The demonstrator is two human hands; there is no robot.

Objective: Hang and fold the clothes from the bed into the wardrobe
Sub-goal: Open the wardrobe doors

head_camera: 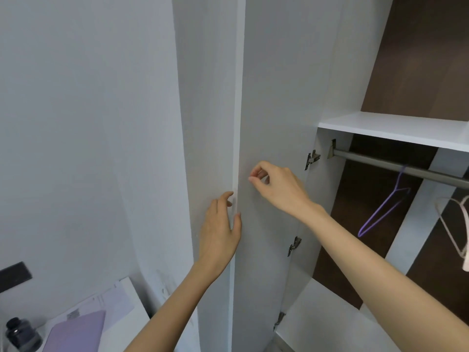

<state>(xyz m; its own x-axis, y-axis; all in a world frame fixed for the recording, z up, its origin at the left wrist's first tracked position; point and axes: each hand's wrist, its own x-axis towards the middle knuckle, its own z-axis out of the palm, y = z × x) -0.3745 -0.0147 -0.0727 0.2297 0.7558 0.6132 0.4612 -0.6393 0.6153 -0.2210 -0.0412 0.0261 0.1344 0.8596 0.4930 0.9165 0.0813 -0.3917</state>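
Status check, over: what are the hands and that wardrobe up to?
Left grip holds wardrobe door edge. Right grip curled beside door, nothing seen in it. Purple hanger, pale hanger empty on rail; no clothes visible.

Bare left hand (219, 232) and right hand (276, 189), slim fingers (256, 171), forearms uncovered.

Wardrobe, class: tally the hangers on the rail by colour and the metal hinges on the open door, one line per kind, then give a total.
Purple hangers: 1
Pale pink hangers: 1
Door hinges: 3
Total: 5
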